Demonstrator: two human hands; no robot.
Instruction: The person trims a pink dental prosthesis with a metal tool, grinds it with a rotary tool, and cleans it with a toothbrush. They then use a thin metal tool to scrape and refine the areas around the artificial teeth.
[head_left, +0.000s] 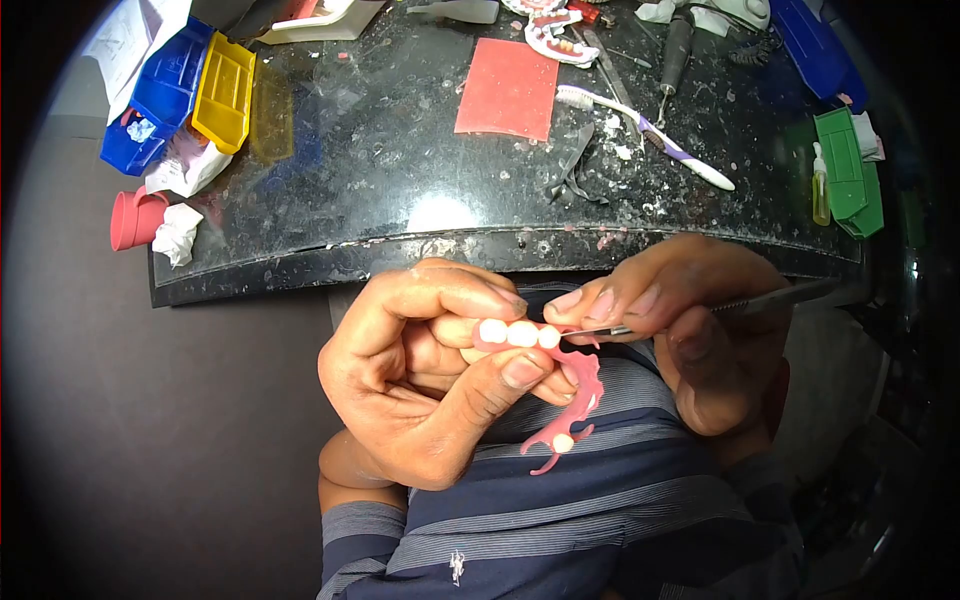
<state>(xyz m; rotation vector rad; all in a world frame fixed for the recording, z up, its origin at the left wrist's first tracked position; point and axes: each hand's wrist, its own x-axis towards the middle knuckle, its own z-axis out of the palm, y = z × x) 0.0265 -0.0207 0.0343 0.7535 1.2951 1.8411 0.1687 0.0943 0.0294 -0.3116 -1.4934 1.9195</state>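
Note:
My left hand [420,370] grips a pink partial denture [583,385] between thumb and fingers, in front of my striped shirt. Three white teeth sit in a row at the held end; a single tooth and thin curved clasps show at the lower end. My right hand [690,320] is closed around a slim metal dental carver [760,302], its handle pointing right. The carver's thin tip meets the denture beside the rightmost of the three teeth. Part of the denture is hidden behind my left thumb and fingers.
On the dark, debris-specked bench [390,170] lie a pink wax sheet [508,90], a toothbrush [690,160], a dental cast [560,40] and a rotary handpiece [677,55]. Yellow [224,95] and blue bins [165,90] and a pink cup [137,220] stand left, a green bin [850,175] right.

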